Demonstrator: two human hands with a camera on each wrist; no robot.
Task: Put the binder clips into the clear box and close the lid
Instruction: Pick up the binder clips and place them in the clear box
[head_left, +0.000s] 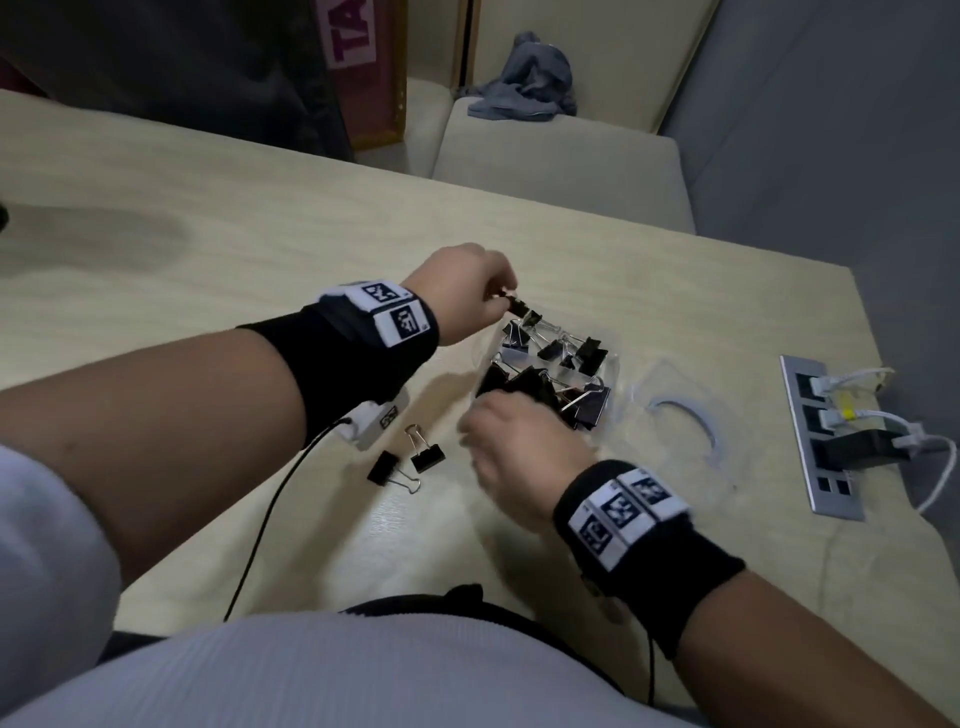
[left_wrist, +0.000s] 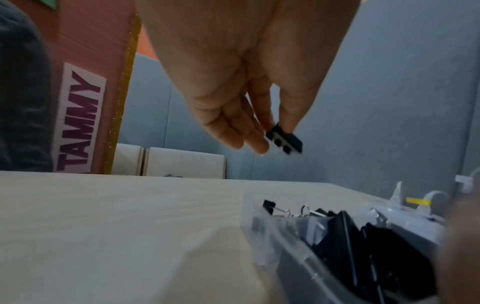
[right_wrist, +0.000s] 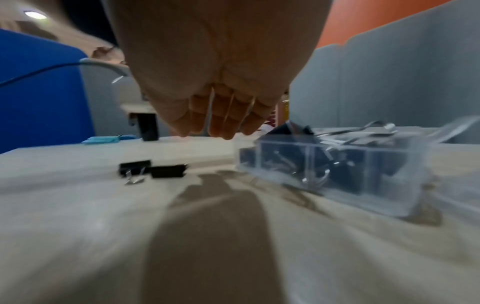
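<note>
I am keeping the clear box (head_left: 613, 364) near the table's (head_left: 208, 260) right edge, its lid (head_left: 680, 415) lying open beside it. My left hand (head_left: 467, 291) is pinching one clip (head_left: 517, 307) over the box's far rim to drop it in. My right hand (head_left: 514, 457), fingers loosely curled and holding nothing, is hovering at the near rim toward the two clips (head_left: 405, 462) lying loose.

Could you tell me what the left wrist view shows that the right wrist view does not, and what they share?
Only the left wrist view shows the left hand pinching a black binder clip above the table, and a sign reading TAMMY.

Only the right wrist view shows the right hand, fingers loosely curled and holding nothing, and the two loose clips lying on the table, left of the box.

Both show the clear box with black clips inside, standing on the pale wooden table.
</note>
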